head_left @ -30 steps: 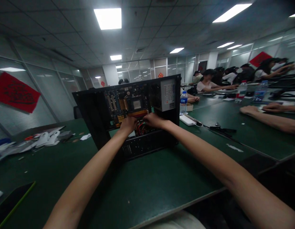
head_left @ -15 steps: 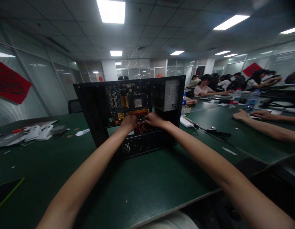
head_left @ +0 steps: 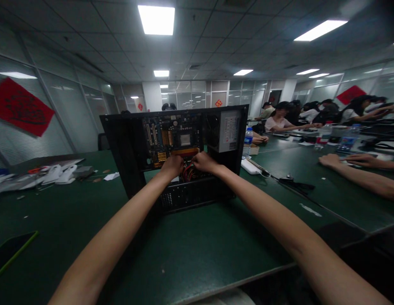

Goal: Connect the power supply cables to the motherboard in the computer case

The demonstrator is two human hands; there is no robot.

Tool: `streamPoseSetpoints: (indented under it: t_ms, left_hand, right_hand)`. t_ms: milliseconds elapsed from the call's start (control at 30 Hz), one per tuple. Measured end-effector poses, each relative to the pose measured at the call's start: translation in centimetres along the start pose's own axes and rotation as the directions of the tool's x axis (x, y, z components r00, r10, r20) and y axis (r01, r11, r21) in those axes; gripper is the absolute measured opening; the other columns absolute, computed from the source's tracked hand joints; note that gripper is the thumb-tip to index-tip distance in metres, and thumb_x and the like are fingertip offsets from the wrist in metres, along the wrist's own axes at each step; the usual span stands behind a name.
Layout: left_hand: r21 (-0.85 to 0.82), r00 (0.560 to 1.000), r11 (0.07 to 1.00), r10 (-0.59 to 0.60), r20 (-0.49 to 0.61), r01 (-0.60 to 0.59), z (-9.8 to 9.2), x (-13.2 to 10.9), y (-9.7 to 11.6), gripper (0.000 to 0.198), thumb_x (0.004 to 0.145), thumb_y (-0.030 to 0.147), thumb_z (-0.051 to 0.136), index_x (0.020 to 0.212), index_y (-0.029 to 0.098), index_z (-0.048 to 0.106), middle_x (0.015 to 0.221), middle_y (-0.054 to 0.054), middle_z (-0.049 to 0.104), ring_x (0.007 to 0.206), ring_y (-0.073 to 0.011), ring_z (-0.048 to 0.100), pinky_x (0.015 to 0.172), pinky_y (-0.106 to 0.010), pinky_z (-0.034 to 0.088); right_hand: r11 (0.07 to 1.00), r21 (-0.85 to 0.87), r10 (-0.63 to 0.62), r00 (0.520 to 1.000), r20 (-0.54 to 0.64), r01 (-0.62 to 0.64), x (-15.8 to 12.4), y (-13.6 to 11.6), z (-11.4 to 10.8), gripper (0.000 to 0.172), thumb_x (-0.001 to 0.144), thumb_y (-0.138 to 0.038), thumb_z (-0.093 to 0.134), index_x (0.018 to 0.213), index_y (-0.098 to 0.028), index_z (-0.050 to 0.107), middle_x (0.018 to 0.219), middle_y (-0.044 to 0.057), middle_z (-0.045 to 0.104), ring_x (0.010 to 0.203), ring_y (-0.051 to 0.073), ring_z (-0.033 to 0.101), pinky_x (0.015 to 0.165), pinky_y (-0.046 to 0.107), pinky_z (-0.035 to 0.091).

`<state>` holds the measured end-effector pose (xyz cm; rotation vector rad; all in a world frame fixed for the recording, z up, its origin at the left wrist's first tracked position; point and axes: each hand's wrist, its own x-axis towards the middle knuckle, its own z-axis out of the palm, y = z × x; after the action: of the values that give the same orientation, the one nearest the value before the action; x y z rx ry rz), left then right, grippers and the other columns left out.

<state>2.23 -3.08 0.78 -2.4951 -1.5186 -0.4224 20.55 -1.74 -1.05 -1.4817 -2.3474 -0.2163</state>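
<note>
The case (head_left: pixel 197 193) stands open-side forward on the green table (head_left: pixel 197 250), and both hands reach inside it. Within the case, the left hand (head_left: pixel 173 165) is below the board (head_left: pixel 171 134), fingers curled; the right hand (head_left: pixel 204 162) faces it, also curled, beside the wires (head_left: pixel 188 173). How tightly either closes, and on what, I cannot tell. The power supply (head_left: pixel 227 131) fills the case's upper right corner. Right of the case are a bottle (head_left: pixel 248 142) and a white box (head_left: pixel 251 167); left of it, white scraps (head_left: pixel 66 173).
</note>
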Motion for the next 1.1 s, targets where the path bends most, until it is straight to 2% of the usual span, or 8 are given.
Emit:
streamPoseSetpoints:
  t_ms: [267, 467, 533, 633, 733, 867, 1000, 1100]
  left_hand:
    - [-0.014, 0.999, 1.000, -0.022, -0.032, 0.022, -0.5, -0.5, -0.2, 0.032, 0.091, 0.019, 0.048, 0.102, 0.017, 0.079, 0.100, -0.015, 0.077, 0.097, -0.0262, 0.072, 0.086, -0.033, 0.053]
    - [-0.160, 0.916, 0.959, 0.162, -0.366, -0.233, -1.8, -7.5, -2.0, 0.032, 0.098, 0.031, 0.047, 0.106, 0.018, 0.075, 0.104, -0.010, 0.077, 0.094, -0.0208, 0.072, 0.087, -0.031, 0.055]
    - [-0.046, 0.911, 0.960, 0.246, -0.331, -0.277, -1.3, -11.3, -3.4, 0.033, 0.098, 0.034, 0.047, 0.101, 0.020, 0.076, 0.097, -0.009, 0.077, 0.083, -0.0214, 0.072, 0.080, -0.034, 0.058]
    - [0.091, 0.901, 0.963, 0.271, -0.340, -0.255, 0.2, -16.2, -6.1, 0.032, 0.091, 0.035, 0.056, 0.117, 0.026, 0.072, 0.107, -0.010, 0.076, 0.090, -0.0272, 0.073, 0.083, -0.044, 0.060]
    - [0.117, 0.873, 0.973, 0.230, -0.429, -0.199, 1.5, -19.3, -8.0, 0.043, 0.084, 0.032, 0.065, 0.127, 0.034, 0.066, 0.131, -0.009, 0.067, 0.121, -0.0349, 0.063, 0.104, -0.057, 0.050]
    - [-0.019, 0.768, 0.999, 0.011, -0.640, -0.030, 1.7, -20.4, -8.3, 0.076, 0.080, 0.034, 0.069, 0.150, 0.033, 0.040, 0.159, -0.010, 0.037, 0.148, -0.0384, 0.032, 0.119, -0.063, 0.031]
    - [-0.369, 0.799, 0.926, -0.283, -0.531, 0.082, 2.0, -20.1, -7.3, 0.095, 0.091, 0.037, 0.057, 0.160, 0.023, -0.007, 0.163, -0.019, 0.025, 0.146, -0.0326, 0.038, 0.117, -0.055, 0.038]
    - [-0.491, 0.834, 0.861, -0.364, -0.415, 0.132, 2.5, -19.9, -7.2, 0.094, 0.094, 0.040, 0.053, 0.159, 0.017, -0.010, 0.158, -0.022, 0.035, 0.138, -0.0309, 0.049, 0.114, -0.052, 0.041]
  right_hand:
    - [0.987, -0.112, -0.121, 0.990, -0.070, 0.113, -1.9, -1.4, -2.2, 0.029, 0.096, -0.014, 0.044, 0.095, -0.011, 0.073, 0.100, 0.017, 0.074, 0.090, 0.023, 0.068, 0.076, 0.029, 0.044]
    - [0.891, -0.009, -0.432, 0.843, -0.320, 0.454, -11.9, 2.9, -5.8, 0.030, 0.098, -0.038, 0.046, 0.101, -0.023, 0.072, 0.082, 0.008, 0.072, 0.077, 0.019, 0.065, 0.074, 0.032, 0.051]
    - [0.903, 0.119, -0.311, 0.819, -0.483, 0.413, -15.7, 5.6, -6.5, 0.029, 0.094, -0.047, 0.052, 0.092, -0.027, 0.073, 0.083, 0.007, 0.072, 0.079, 0.020, 0.066, 0.077, 0.035, 0.054]
    - [0.859, 0.483, 0.225, 0.724, -0.652, 0.168, -19.3, 9.5, -6.3, 0.035, 0.092, -0.056, 0.052, 0.092, -0.026, 0.071, 0.093, 0.008, 0.072, 0.089, 0.023, 0.068, 0.084, 0.040, 0.055]
    - [0.395, 0.918, 0.731, 0.596, -0.332, 0.028, -20.1, 12.6, -4.4, 0.040, 0.094, -0.056, 0.045, 0.100, -0.024, 0.067, 0.110, 0.010, 0.072, 0.100, 0.023, 0.069, 0.085, 0.040, 0.057]
    - [-0.192, 0.973, 0.776, 0.587, 0.229, -0.126, -18.2, 13.3, -0.9, 0.037, 0.096, -0.049, 0.037, 0.101, -0.025, 0.065, 0.125, 0.009, 0.068, 0.110, 0.020, 0.068, 0.093, 0.039, 0.055]
    - [-0.191, 0.973, 0.685, 0.693, 0.225, -0.127, -14.8, 8.8, 1.1, 0.037, 0.094, -0.055, 0.042, 0.100, -0.025, 0.064, 0.116, 0.004, 0.070, 0.106, 0.018, 0.067, 0.090, 0.035, 0.056]
    - [-0.127, 0.991, 0.607, 0.788, 0.108, -0.038, -13.0, 4.9, 1.7, 0.031, 0.087, -0.054, 0.050, 0.094, -0.025, 0.060, 0.089, 0.000, 0.070, 0.088, 0.019, 0.067, 0.078, 0.034, 0.059]
